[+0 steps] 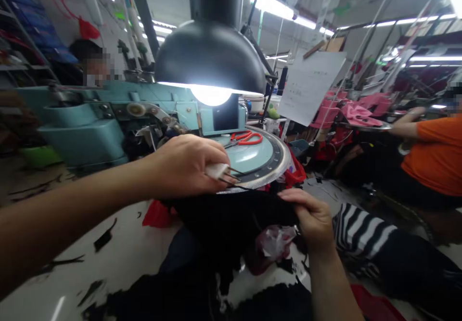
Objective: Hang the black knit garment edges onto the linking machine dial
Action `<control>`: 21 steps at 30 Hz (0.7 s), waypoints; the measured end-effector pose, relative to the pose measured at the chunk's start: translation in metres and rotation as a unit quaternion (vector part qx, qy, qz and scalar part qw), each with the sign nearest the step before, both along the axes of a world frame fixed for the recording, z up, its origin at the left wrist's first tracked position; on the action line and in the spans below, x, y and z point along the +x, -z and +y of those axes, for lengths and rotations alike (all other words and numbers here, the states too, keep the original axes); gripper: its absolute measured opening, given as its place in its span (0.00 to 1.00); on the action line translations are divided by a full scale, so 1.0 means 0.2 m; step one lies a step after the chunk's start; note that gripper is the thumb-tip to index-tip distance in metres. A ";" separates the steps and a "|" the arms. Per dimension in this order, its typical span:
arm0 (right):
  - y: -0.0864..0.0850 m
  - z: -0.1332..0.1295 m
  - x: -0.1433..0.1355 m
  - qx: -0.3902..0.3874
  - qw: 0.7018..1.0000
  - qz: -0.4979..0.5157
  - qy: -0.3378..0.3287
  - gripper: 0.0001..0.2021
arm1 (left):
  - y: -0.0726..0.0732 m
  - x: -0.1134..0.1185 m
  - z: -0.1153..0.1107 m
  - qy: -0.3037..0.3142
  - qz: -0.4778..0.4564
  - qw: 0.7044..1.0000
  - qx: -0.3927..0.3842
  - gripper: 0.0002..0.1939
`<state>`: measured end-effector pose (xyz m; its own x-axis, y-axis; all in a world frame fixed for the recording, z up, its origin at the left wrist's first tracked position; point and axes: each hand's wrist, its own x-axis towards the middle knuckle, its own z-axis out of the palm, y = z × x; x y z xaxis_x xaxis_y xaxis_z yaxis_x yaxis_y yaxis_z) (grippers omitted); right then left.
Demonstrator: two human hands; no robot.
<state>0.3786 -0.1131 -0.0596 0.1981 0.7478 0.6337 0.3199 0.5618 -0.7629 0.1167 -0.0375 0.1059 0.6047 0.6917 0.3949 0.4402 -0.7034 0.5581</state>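
Note:
My left hand [187, 164] is closed around a small white-handled tool [217, 171] with thin dark metal prongs pointing right. It rests at the near rim of a round machine dial [276, 164] edged with fine metal points. Black fabric [231, 220] hangs from that rim down toward my lap. On the right, my right hand [312, 215] pinches the upper edge of the fabric between thumb and fingers. Whether the left fingers also grip the fabric is hidden. Red-handled snips [249, 138] lie on the dial's pale green top, beyond my left hand.
A black lamp [211, 58] hangs low over the dial. The green machine body [83, 135] extends left, with a person [92, 63] behind it. A person in orange [438, 155] is at right. Striped cloth [364, 232] lies beside my right arm; black scraps [104, 237] litter the floor.

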 end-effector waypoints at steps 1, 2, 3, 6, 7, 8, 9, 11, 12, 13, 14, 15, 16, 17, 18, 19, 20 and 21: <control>-0.07 -0.02 -0.01 0.004 0.999 -0.034 -0.012 0.11 | -0.02 0.03 0.08 0.041 0.067 0.997 0.018 0.12; -0.14 -0.04 -0.02 0.008 0.996 -0.084 -0.018 0.10 | -0.03 0.06 0.14 0.090 0.134 0.987 0.028 0.12; -0.20 -0.05 -0.05 0.018 0.990 -0.136 -0.012 0.08 | -0.02 0.09 0.19 0.129 0.182 0.974 0.033 0.14; -0.29 -0.05 -0.12 0.080 0.976 -0.199 0.038 0.08 | 0.01 0.13 0.22 0.147 0.194 0.970 0.011 0.19; -0.29 -0.05 -0.14 0.098 0.977 -0.182 0.057 0.07 | 0.02 0.14 0.21 0.140 0.191 0.971 -0.001 0.19; -0.29 -0.04 -0.16 0.109 0.978 -0.162 0.075 0.06 | 0.03 0.14 0.20 0.134 0.187 0.973 -0.011 0.18; -0.28 -0.03 -0.17 0.113 0.978 -0.147 0.093 0.05 | 0.03 0.15 0.20 0.132 0.183 0.974 -0.019 0.17; -0.27 -0.01 -0.17 0.112 0.978 -0.137 0.113 0.04 | 0.02 0.15 0.19 0.144 0.174 0.974 -0.035 0.14; -0.27 0.00 -0.17 0.111 0.978 -0.140 0.112 0.03 | 0.02 0.16 0.19 0.154 0.170 0.972 -0.045 0.12; -0.27 0.01 -0.17 0.111 0.978 -0.143 0.108 0.03 | 0.02 0.17 0.19 0.162 0.169 0.971 -0.055 0.11; -0.27 0.01 -0.16 0.109 0.978 -0.141 0.107 0.04 | 0.01 0.18 0.19 0.168 0.170 0.969 -0.063 0.10; -0.27 0.01 -0.16 0.107 0.979 -0.138 0.108 0.04 | 0.01 0.18 0.20 0.173 0.172 0.968 -0.068 0.10; -0.27 0.01 -0.16 0.106 0.979 -0.135 0.111 0.04 | 0.00 0.19 0.20 0.176 0.173 0.967 -0.069 0.09; -0.27 0.00 -0.16 0.104 0.979 -0.133 0.110 0.05 | 0.00 0.19 0.21 0.179 0.176 0.965 -0.070 0.09; -0.26 0.00 -0.16 0.102 0.980 -0.136 0.102 0.06 | -0.01 0.19 0.21 0.183 0.180 0.964 -0.073 0.08; -0.26 -0.01 -0.16 0.102 0.980 -0.143 0.089 0.06 | -0.02 0.19 0.22 0.188 0.184 0.961 -0.080 0.09; -0.26 -0.02 -0.16 0.109 0.979 -0.152 0.079 0.06 | -0.02 0.19 0.23 0.193 0.190 0.958 -0.090 0.10; -0.26 -0.02 -0.16 0.119 0.978 -0.158 0.073 0.05 | -0.03 0.19 0.23 0.198 0.195 0.955 -0.100 0.10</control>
<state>0.3465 -0.1170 -0.0084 0.0582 0.5503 0.8329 0.6085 0.6419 -0.4666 0.1549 0.0091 0.1111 0.9087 0.4163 -0.0311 0.3641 -0.7539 0.5469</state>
